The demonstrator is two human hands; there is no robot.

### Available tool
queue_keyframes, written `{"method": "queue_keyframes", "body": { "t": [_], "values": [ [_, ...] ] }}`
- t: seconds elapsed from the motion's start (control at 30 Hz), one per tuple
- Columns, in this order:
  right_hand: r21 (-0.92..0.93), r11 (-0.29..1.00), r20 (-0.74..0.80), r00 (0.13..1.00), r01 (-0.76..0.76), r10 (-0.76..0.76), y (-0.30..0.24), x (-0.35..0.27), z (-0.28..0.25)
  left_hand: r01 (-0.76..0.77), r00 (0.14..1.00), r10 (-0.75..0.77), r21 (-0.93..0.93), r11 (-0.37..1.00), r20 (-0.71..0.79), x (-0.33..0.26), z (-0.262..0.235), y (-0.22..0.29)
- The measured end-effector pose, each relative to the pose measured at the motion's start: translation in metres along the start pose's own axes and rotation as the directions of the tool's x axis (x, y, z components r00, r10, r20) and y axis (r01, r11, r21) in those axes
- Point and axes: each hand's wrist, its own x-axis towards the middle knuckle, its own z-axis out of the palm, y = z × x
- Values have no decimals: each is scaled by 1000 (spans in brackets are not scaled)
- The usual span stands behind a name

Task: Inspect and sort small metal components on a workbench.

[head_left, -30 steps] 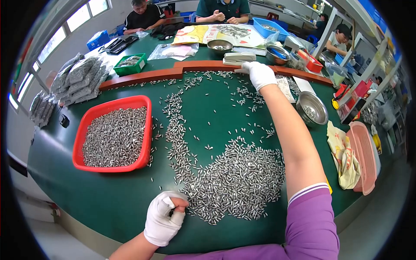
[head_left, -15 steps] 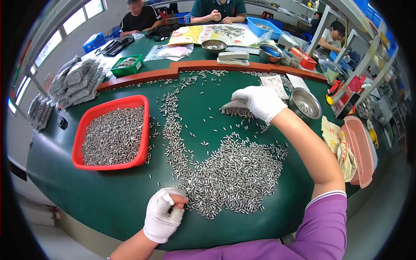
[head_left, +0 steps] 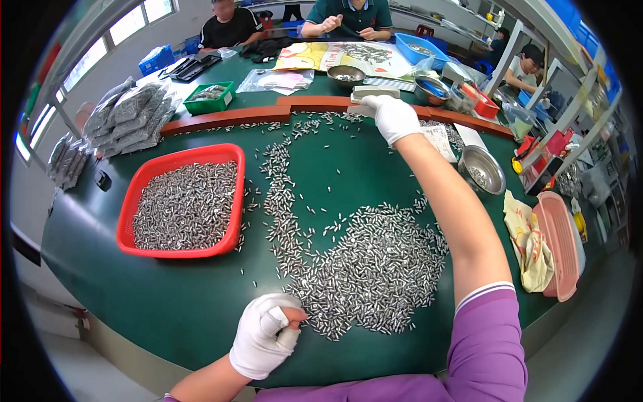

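A big pile of small silver metal pins (head_left: 375, 268) lies on the green tabletop (head_left: 161, 301), with a band of them trailing away along its left side. At the pile's near left edge rests my left hand (head_left: 264, 338), in a white glove with bare fingertips. Its fingers are curled together, and whatever they may hold is hidden. My right hand (head_left: 396, 120), also gloved, reaches out to the far wooden edging, closed on a flat grey scraper (head_left: 362, 110). Left of the pile, a red plastic basket (head_left: 240, 194) is filled with similar pins.
A brown wooden strip (head_left: 221, 119) borders the far side. Filled plastic bags (head_left: 127, 120) and a green tray (head_left: 228, 96) stand far left. To the right are a steel bowl (head_left: 492, 184), a cloth (head_left: 526, 241) and a pink basket (head_left: 562, 254). Other people sit beyond.
My right hand has moved away from me with the scraper, from the scattered pins to the wooden edging. My left hand stays curled by the pile. The view has shifted slightly.
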Motion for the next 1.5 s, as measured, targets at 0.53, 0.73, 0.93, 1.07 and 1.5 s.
{"method": "queue_keyframes", "body": {
  "t": [0.53,0.73,0.93,1.07,1.5],
  "values": [
    [108,974,89,974,198,-208,-22,-15,7,-77,995,71,85,993,73,1,1,4],
    [337,933,324,915,125,-239,-59,-21,-47,-55,997,52,65,996,49,-4,0,6],
    [22,998,50,997,57,-58,-45,24,10,-45,998,42,78,996,43,-2,-2,5],
    [-50,998,110,993,39,-33,-58,37,49,-15,999,12,76,997,43,-6,-7,4],
    [205,937,122,943,283,-311,-85,-13,11,-45,999,44,109,993,11,-3,-3,2]
  ]
}}
